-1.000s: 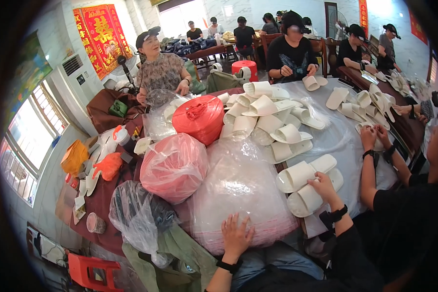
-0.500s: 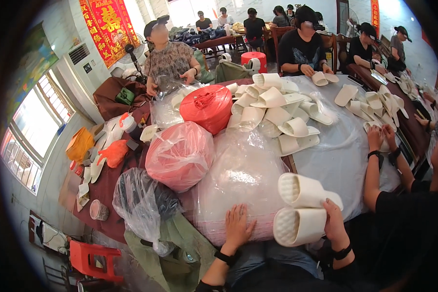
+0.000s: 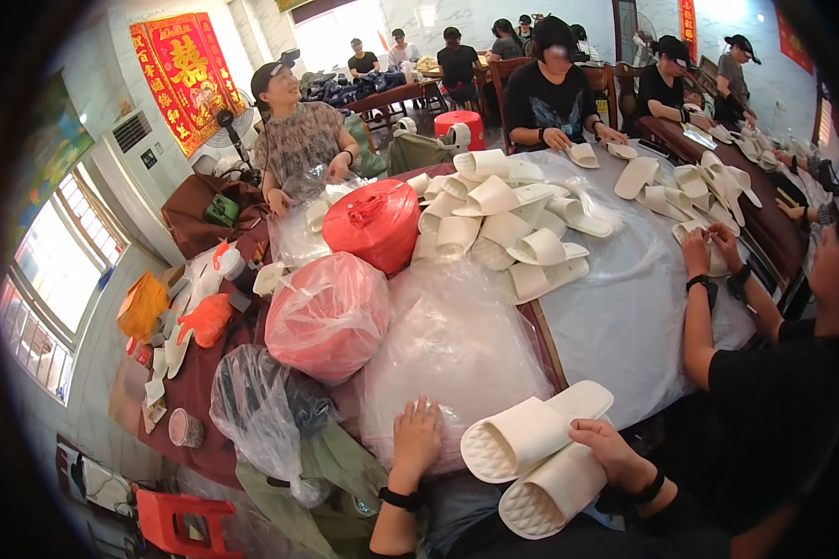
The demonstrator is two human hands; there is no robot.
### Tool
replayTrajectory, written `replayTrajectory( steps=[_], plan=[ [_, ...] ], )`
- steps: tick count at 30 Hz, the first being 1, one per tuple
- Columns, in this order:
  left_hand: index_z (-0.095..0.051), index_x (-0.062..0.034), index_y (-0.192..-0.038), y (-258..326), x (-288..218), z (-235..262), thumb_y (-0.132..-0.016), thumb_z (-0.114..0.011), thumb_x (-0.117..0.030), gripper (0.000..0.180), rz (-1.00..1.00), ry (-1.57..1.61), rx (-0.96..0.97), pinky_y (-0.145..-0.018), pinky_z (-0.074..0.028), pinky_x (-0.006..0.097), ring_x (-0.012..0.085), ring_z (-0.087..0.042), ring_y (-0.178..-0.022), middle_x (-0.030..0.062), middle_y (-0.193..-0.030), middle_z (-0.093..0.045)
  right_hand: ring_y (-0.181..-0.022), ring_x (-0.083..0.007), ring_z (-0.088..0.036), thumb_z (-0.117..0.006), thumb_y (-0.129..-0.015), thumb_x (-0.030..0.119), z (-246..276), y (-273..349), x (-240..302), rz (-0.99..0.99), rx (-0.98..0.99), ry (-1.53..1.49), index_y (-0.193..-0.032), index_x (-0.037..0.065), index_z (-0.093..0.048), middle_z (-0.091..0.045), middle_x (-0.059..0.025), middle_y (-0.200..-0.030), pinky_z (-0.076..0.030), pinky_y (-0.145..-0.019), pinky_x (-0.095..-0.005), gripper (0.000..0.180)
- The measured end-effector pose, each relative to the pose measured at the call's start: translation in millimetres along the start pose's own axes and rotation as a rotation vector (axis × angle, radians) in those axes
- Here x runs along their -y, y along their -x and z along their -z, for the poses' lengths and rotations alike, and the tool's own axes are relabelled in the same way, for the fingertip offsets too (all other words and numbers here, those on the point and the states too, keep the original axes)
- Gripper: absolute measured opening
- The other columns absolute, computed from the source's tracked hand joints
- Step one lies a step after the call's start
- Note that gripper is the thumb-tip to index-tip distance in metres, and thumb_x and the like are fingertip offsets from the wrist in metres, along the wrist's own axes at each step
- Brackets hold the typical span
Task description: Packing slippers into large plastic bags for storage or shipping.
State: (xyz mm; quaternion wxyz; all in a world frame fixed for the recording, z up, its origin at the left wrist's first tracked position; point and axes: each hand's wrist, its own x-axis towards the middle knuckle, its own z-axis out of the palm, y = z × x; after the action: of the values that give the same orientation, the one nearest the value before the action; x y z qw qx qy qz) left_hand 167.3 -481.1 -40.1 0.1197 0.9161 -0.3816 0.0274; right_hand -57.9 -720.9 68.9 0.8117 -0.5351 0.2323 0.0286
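My right hand [image 3: 615,455] grips a pair of cream slide slippers [image 3: 513,436] near my lap, its fingers closed on them where they meet. The two slippers lie side by side and tilted, with quilted insoles showing in their openings. My left hand [image 3: 418,436] rests with its fingers out on the near edge of a stack of clear plastic bags [image 3: 457,349]. Beyond the bags, a heap of loose cream slippers [image 3: 494,200] covers the middle of the table. A pink bundle in clear plastic [image 3: 326,317] sits left of the bags.
Behind the pink bundle stands a red roll of plastic twine [image 3: 371,224]. A dark item in a clear bag [image 3: 270,410] lies at the near left, above a red stool [image 3: 186,524]. At right, a co-worker's hands [image 3: 708,250] handle slippers; other people sit around the table.
My right hand has brought the slippers down and left, turning them. My left hand stays on the bags. The view has shifted slightly, and the person across at left has turned their head.
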Motion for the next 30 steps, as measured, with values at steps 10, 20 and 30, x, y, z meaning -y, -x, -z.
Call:
replayTrajectory(
  steps=[10,20,30],
  plan=[
    [-0.045,0.0030,-0.131,-12.6,13.7,30.2,-0.072,-0.050,0.003,0.060,-0.040,0.361,-0.261,-0.097,-0.041,0.040,0.0383,-0.049,-0.114,0.0253,-0.130,-0.048,-0.071,-0.0036,-0.054,-0.053,-0.094,0.021,0.3,-6.5,-12.1,-0.057,-0.022,-0.061,-0.088,0.007,-0.059,-0.058,0.0041,-0.080,-0.045,-0.065,-0.0206,0.016],
    [-0.045,-0.0145,-0.137,-14.9,38.2,14.9,-0.084,-0.053,-0.012,0.053,0.077,-0.036,-0.206,-0.098,-0.037,0.047,0.0341,-0.051,-0.115,0.0148,-0.133,-0.050,-0.071,-0.0041,-0.054,-0.053,-0.094,0.020,-7.3,-10.6,-18.7,-0.072,0.063,-0.100,-0.088,0.006,-0.060,-0.059,0.0033,-0.080,-0.045,-0.065,-0.0204,0.017],
    [-0.044,-0.0094,-0.136,-25.4,-29.2,35.3,-0.089,-0.052,-0.020,0.049,-0.092,-0.311,-0.284,-0.093,-0.041,0.046,0.0323,-0.052,-0.114,0.0187,-0.135,-0.047,-0.069,-0.0038,-0.053,-0.053,-0.094,0.022,-9.1,-3.8,-23.0,-0.085,-0.024,-0.077,-0.085,0.008,-0.060,-0.057,0.0040,-0.078,-0.044,-0.062,-0.0199,0.018]
  ],
)
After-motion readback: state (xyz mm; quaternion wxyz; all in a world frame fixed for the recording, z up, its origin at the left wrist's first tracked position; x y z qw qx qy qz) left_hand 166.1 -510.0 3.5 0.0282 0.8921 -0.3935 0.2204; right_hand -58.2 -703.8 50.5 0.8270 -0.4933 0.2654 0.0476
